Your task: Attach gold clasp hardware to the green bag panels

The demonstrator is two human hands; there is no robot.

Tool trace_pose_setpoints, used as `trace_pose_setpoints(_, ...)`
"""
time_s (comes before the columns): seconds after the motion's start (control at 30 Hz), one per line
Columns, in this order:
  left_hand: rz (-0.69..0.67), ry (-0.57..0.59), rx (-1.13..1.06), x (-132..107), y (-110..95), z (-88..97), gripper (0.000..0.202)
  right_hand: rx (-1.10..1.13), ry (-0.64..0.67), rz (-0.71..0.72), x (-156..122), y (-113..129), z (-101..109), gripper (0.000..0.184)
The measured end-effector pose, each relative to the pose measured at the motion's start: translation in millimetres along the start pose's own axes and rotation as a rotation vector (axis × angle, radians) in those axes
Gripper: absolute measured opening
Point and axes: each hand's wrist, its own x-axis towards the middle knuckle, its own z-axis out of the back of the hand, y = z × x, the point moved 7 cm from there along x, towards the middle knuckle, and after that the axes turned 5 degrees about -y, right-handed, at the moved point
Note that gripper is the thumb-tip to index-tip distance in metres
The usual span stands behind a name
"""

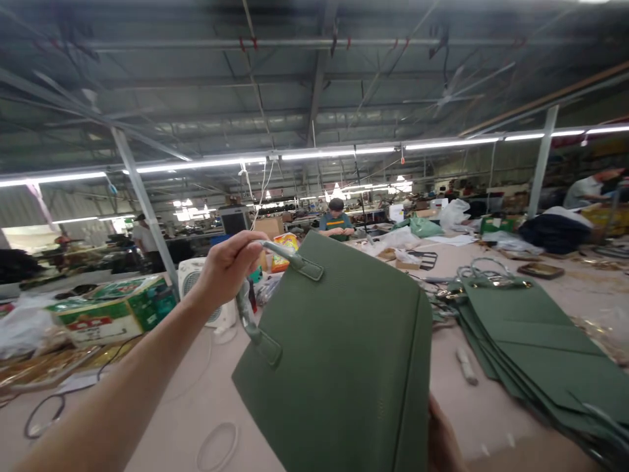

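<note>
- A dark green, grained, leather-like bag [339, 354] is held up, tilted, in front of the camera, above a pale pink tabletop [171, 426].
- At its upper left edge, a shiny grey-green looped handle [285, 254] is joined to the bag by two stitched tabs [309, 268].
- The top of this loop is gripped by the left hand [230, 265]; its fingers are curled closed around the handle, so the bag's body is placed to the right of and below them.
- At the bag's lower right edge, part of the right hand [442, 439] is seen. Its fingers are hidden behind the bag, and it cannot be told how far they are opened or whether the bag is gripped by them.
- To the right, a stack of flat dark green pieces with looped handles [545, 334] is laid on the tabletop, with a small whitish stick-shaped object [466, 366] placed between it and the bag.
- At the lower left, a thin white ring [232, 446] is laid on the tabletop; farther back, a green-and-white printed box [105, 321] is seen.
- Across the tabletop, a co-worker in a dark top [336, 221] is seen.
</note>
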Motion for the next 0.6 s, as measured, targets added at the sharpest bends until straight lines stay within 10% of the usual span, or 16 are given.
trace_pose_setpoints(0.3, -0.002, 0.011, 0.440, -9.9, 30.2, 7.4, 0.040, 0.144, -0.262, 0.158, -67.5, -5.7, 54.6, 0.047)
trace_pose_setpoints(0.6, 0.073, -0.023, 0.693, -28.3, 52.8, -4.9, 0.061, 0.036, -0.252, 0.294, -116.9, 28.8, 54.2, 0.049)
